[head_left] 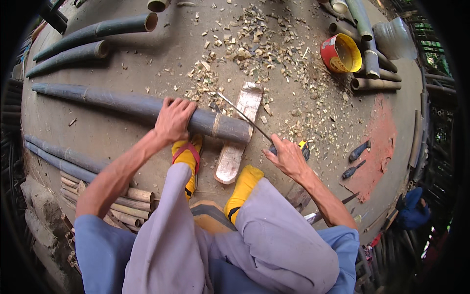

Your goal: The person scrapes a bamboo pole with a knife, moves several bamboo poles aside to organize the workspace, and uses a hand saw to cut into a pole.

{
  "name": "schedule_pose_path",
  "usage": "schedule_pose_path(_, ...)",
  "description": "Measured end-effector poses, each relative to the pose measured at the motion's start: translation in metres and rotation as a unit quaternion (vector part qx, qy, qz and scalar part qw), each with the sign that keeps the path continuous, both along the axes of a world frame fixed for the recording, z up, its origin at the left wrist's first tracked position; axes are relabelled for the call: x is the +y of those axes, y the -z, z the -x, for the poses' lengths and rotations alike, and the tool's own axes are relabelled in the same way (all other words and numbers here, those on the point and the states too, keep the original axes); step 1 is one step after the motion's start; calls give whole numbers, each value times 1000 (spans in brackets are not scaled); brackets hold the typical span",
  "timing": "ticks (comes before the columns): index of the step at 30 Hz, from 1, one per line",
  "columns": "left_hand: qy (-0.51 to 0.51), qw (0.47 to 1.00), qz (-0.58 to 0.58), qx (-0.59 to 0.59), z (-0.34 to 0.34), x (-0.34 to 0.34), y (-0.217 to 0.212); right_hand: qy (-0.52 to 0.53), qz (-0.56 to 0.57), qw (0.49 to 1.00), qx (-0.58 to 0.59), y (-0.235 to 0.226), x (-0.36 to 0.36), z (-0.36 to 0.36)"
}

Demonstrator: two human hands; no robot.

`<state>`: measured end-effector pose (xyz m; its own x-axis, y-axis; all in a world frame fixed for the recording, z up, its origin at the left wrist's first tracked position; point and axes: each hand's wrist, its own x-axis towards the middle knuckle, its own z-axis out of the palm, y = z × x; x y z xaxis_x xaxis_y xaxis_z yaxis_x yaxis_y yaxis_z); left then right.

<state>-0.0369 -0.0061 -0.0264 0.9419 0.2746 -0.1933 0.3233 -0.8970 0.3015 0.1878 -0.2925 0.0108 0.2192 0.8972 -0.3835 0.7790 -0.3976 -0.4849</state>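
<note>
The long grey-green bamboo pole (147,105) lies under the left hand (174,120), which grasps it from above. Beyond the right hand (289,158) — clenched on a thin metal blade (245,117) — the cut end rests on a pale wooden block (240,137). A rolling pole could deflect the blade toward the fingers.

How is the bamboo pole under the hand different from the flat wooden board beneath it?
The bamboo pole is round, dark grey-green and long; the wooden board is flat, pale and short. The left hand grips the pole; nothing holds the board. The pole lies across the board. Both rest on the chip-strewn ground.
</note>
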Motion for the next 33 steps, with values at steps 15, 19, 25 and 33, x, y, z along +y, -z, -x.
schedule_pose_path(15, -20, 995, -73, -62, 6, -15, 20, 56, -230, 970, 53, -46, 26, 23)
schedule_pose_path(19, -11, 993, -82, -88, -3, -17, 19, -5, -105, 994, -35, 15, -1, 5)
schedule_pose_path(25, -32, 985, -116, -122, 9, -20, 25, 31, -150, 986, 60, -28, 29, 12)
schedule_pose_path(33, -41, 976, -126, -172, 8, -26, 27, 8, -32, 999, 4, 8, 23, -11)
